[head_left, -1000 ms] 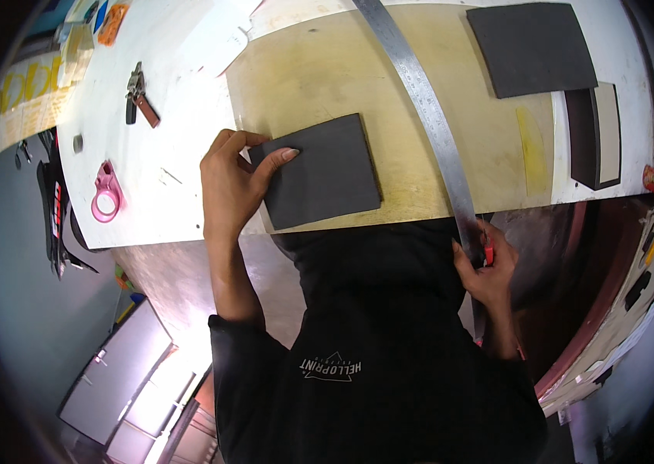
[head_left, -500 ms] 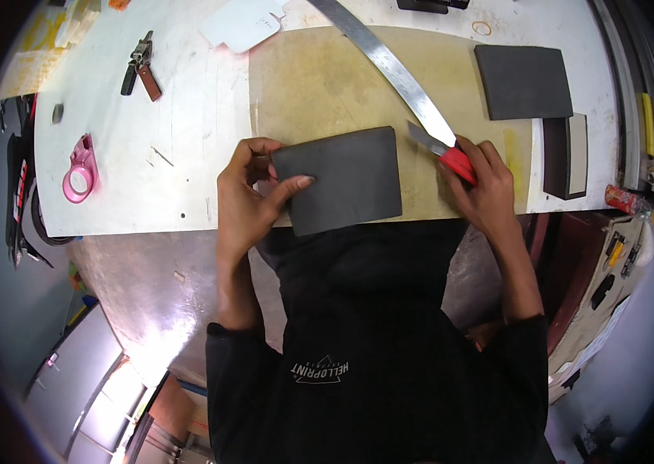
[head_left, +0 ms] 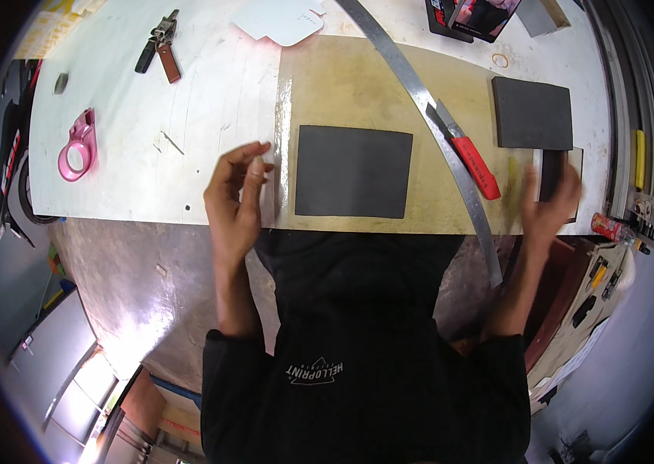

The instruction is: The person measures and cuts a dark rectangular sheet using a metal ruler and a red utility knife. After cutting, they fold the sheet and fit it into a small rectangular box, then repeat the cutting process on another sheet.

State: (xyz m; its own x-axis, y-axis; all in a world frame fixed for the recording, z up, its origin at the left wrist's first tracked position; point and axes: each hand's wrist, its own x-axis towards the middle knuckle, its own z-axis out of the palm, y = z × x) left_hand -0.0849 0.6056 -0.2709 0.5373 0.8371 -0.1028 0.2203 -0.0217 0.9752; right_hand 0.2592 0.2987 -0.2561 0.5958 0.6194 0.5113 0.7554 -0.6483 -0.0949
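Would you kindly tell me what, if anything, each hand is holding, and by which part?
The left hand is empty. The right hand, blurred, is at the near end of the dark-sided rectangular block; whether it grips cannot be told.

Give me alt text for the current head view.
A dark grey panel lies on a worktable, a person's open left hand beside it. The right hand, blurred, is at a dark box; between panel and box lie a red cutter and metal ruler.
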